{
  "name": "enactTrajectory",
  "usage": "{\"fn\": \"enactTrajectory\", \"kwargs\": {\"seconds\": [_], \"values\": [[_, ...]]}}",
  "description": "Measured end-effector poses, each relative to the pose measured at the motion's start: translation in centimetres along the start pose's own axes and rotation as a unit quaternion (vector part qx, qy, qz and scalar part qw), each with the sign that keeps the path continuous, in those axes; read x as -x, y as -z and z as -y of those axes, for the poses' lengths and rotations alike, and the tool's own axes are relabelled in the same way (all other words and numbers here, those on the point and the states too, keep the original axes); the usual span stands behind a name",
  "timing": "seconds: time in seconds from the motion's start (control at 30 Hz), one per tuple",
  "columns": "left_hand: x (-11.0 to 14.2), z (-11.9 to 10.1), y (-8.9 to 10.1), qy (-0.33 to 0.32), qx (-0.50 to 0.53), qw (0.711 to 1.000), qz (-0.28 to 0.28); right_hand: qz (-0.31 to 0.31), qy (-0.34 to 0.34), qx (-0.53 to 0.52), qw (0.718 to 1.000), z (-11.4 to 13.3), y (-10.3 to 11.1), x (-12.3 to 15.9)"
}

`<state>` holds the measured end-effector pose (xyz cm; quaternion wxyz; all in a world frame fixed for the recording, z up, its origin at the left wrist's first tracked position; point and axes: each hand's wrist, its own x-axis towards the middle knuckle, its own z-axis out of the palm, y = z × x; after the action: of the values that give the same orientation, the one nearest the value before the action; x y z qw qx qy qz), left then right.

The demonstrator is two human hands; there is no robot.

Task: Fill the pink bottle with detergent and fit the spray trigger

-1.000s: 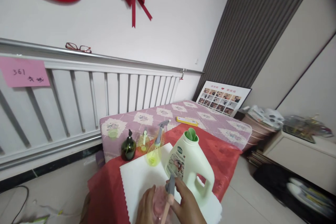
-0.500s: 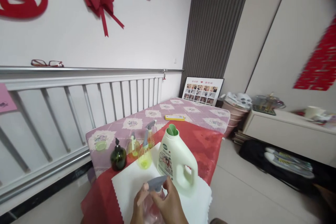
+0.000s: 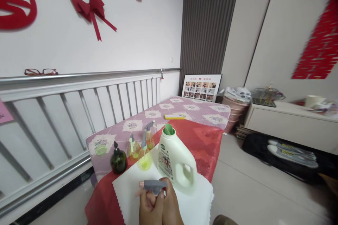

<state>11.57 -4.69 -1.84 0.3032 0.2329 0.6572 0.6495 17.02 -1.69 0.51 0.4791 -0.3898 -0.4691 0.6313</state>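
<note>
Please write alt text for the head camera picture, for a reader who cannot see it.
Two bare hands, left hand and right hand, together grip a grey plastic spray trigger head over a white scalloped cloth. Behind stand a pale green detergent jug, a yellow spray bottle and a dark green pump bottle.

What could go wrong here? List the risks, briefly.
1. Both hands, the left hand and the right hand, work the grey spray head right beside the open detergent jug; a knock might tip it and spill.
2. The nozzle points left, so a squeeze could wet the white cloth.
</note>
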Motion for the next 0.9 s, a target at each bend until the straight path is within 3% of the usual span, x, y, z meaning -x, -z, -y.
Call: {"fn": "enactTrajectory", "kwargs": {"seconds": [0.17, 0.37, 0.47, 0.57, 0.7, 0.8, 0.9], "values": [[-0.1, -0.4, 0.2, 0.005, 0.002, 1.000, 0.009, -0.001, 0.052, 0.068, 0.996, -0.6, 0.1, -0.1], [-0.2, -0.2, 0.6, -0.068, 0.027, 0.996, 0.057, 0.154, 0.095, 0.139, 0.974, 1.5, 2.7, -0.2], [-0.3, -0.7, 1.0, -0.097, 0.012, 0.989, 0.108, 0.219, 0.069, 0.145, 0.962, 2.1, 4.3, -0.8], [-0.7, -1.3, 1.7, -0.114, -0.005, 0.981, 0.157, 0.224, 0.066, 0.160, 0.959, 2.0, 5.0, -1.3], [-1.8, -2.1, 2.8, -0.106, -0.038, 0.963, 0.247, 0.254, 0.111, 0.197, 0.940, 2.2, 4.8, -1.4], [-2.7, -2.8, 3.6, -0.101, -0.054, 0.941, 0.318, 0.282, 0.109, 0.217, 0.928, 3.0, 4.6, -1.2], [-3.0, -3.2, 3.9, -0.097, -0.043, 0.934, 0.341, 0.303, 0.114, 0.232, 0.917, 3.8, 4.4, -1.0]]}}
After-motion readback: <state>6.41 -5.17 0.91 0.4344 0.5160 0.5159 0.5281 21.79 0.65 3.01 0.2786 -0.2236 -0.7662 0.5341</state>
